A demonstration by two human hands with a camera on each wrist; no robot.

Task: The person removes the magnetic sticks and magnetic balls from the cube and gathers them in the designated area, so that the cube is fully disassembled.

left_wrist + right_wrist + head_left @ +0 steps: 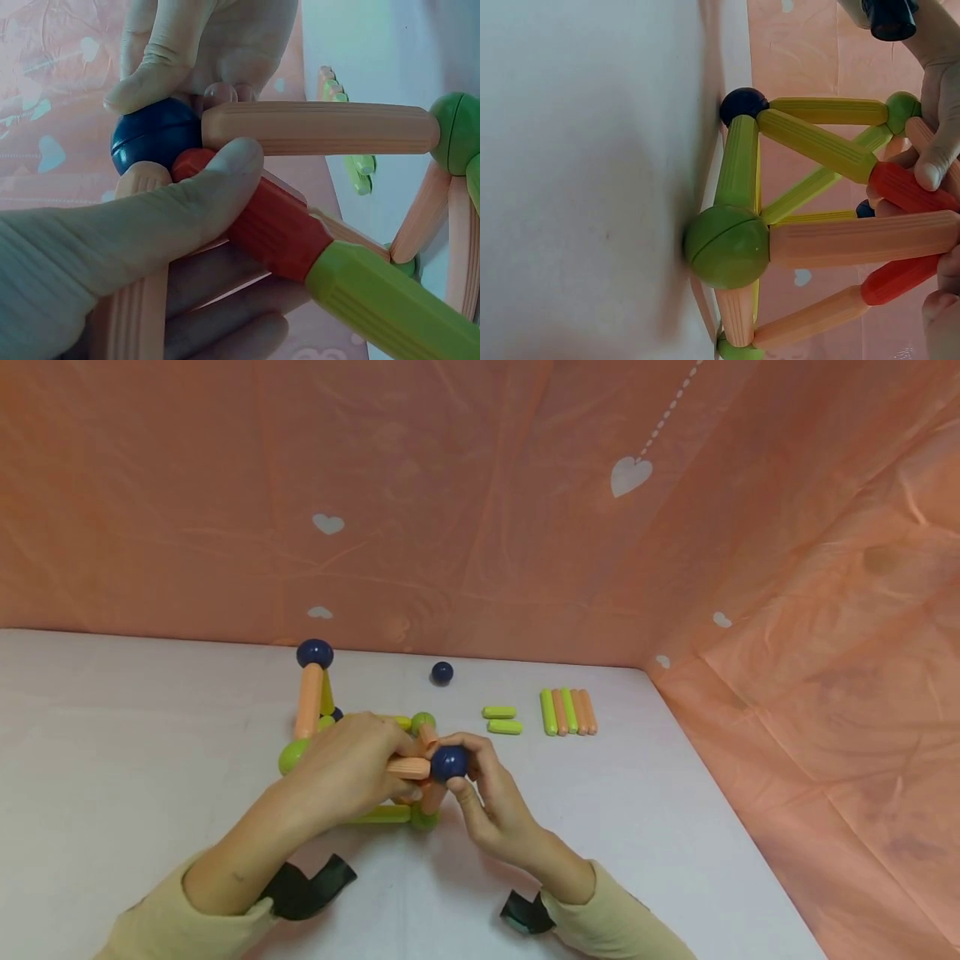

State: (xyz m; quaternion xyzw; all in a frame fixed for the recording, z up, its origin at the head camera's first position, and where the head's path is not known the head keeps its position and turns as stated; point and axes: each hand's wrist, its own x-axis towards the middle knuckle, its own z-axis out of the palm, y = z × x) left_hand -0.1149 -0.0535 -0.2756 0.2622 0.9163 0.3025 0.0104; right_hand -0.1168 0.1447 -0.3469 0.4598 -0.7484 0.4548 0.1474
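- Your left hand [352, 768] is pinching the red rod [277, 221], its thumb lying along the near side and its other fingers reaching behind.
- Your right hand [491, 802] is gripping the held blue ball [450, 764] between thumb and fingers.
- That held ball is sitting between your two hands, at the right side of the frame of rods and balls and raised above the white table [652, 843].
- A peach rod [322, 127] is running from the held ball to a green ball [454, 131], while the far end of the red rod is meeting a green rod [390, 304] end to end.
- A second peach rod [127, 315] is passing under your left thumb towards the held ball.
- At the left of the frame, an upright peach rod [307, 702] is leading up to a top blue ball [315, 653].
- Beyond your hands, a spare blue ball [442, 673] is resting alone on the table.
- To its right, two short green rods [504, 727] are lying close together, and further right a row of five green and peach rods [569, 712] is lying side by side.
- An orange curtain [450, 510] with white hearts is hanging behind the table.
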